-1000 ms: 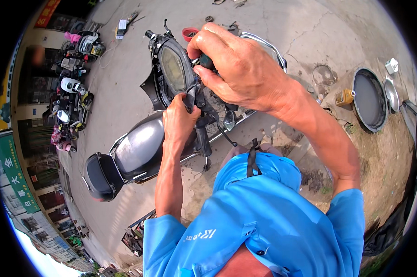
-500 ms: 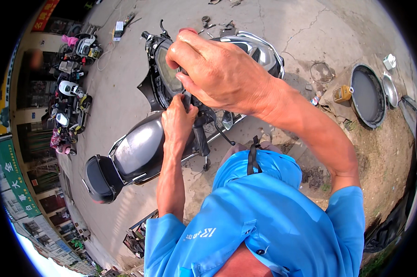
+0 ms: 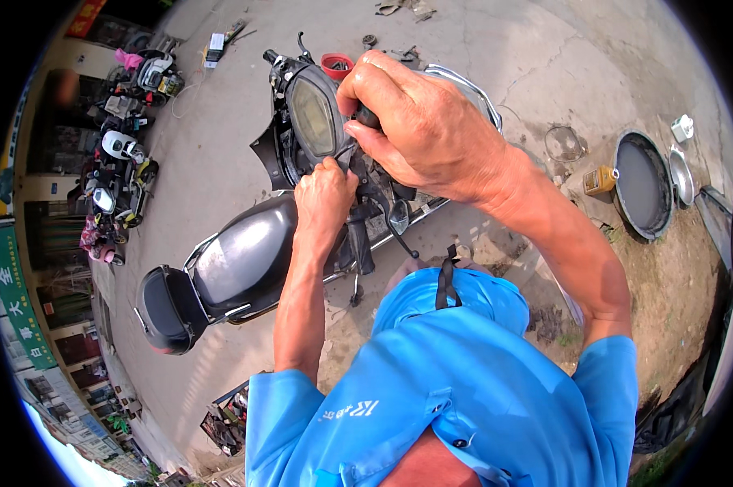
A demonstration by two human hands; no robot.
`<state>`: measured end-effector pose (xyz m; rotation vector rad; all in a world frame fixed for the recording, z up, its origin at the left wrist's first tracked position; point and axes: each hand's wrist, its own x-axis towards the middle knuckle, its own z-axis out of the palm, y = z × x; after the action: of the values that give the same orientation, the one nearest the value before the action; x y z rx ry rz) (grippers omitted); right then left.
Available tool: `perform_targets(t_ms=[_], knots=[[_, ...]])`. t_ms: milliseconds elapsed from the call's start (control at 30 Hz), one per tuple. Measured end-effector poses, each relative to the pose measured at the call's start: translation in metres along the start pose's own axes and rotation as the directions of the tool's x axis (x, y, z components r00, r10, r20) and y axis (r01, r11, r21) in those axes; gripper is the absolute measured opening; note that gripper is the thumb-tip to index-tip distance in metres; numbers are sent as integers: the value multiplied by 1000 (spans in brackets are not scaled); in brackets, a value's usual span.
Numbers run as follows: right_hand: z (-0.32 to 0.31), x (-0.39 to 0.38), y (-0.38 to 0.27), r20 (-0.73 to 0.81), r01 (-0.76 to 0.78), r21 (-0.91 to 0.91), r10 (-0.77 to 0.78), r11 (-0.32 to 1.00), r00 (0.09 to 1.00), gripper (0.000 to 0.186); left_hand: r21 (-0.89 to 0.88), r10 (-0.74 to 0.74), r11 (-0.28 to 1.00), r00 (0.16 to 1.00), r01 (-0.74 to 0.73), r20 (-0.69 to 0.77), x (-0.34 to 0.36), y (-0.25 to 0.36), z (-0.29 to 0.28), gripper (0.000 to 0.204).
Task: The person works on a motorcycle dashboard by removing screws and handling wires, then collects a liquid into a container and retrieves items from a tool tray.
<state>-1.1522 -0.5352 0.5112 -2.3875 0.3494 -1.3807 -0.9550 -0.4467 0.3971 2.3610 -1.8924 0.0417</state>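
Observation:
The black scooter's dashboard (image 3: 314,114) has a yellowish display panel near the top middle. My right hand (image 3: 423,130) is closed on a dark rounded handle (image 3: 365,115) beside the panel's right side; my fingers hide most of it. Lower left of that, my left hand (image 3: 322,199) has its fingers curled on a dark piece (image 3: 344,158) at the lower end of the dashboard. What exactly that piece is cannot be made out. A red bowl (image 3: 336,63) holding small dark items shows just above my right hand.
The scooter's seat (image 3: 245,252) and rear box (image 3: 172,308) extend lower left. Right are a yellow container (image 3: 599,177), dark round basin (image 3: 641,183), metal bowl (image 3: 680,174) and white jug (image 3: 681,128). Parked scooters (image 3: 131,146) line the shopfronts left; dark junk (image 3: 224,422) lies lower down.
My right hand moved left over the panel half a second ago and is now back to the right, uncovering panel and red bowl. My left hand sits slightly higher and to the right.

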Motion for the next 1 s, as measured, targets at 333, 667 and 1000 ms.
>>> perform_targets(t_ms=[333,667,1000], knots=[[4,-3,2,-12,-12,-33,11,999,1000,27,-64,-15,998,994,22,109,-1,0,-17,29],[4,6,-6,49,6,-50,-4,999,999,26,-73,56,996,989,-47,133,2,-14,-15,26],[19,15,-10,126,76,-90,-65,993,990,25,-114,73,991,995,-65,72,-5,-18,1,31]])
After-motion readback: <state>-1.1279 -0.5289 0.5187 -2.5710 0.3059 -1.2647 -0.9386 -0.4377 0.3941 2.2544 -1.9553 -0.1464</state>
